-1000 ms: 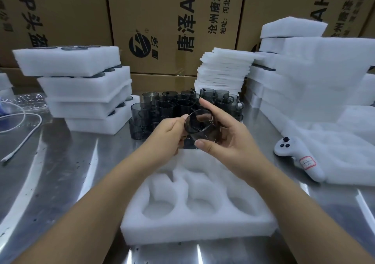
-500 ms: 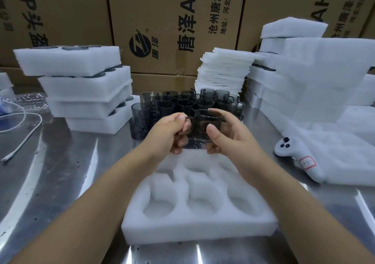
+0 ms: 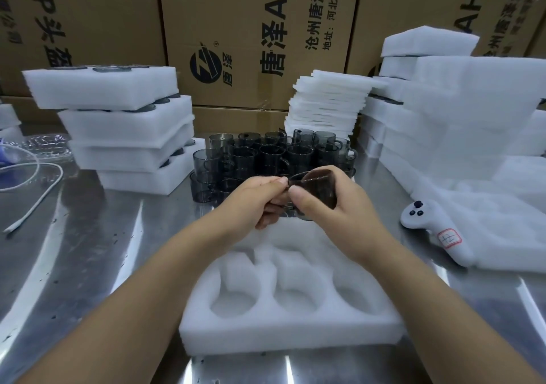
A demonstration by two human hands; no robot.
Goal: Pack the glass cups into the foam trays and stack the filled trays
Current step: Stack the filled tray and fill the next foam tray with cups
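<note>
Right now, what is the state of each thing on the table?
glass cup, tilted, held in the air
left hand, pinches the glass cup
right hand, grips the glass cup
foam tray, visible pockets empty
loose cups, upright, unpacked
left stack, trays hold cups

We work with our left hand and right hand bare, on forearms bare down to the frame's lower edge. Our right thumbnail looks short and trimmed, though blur leaves that uncertain.
</note>
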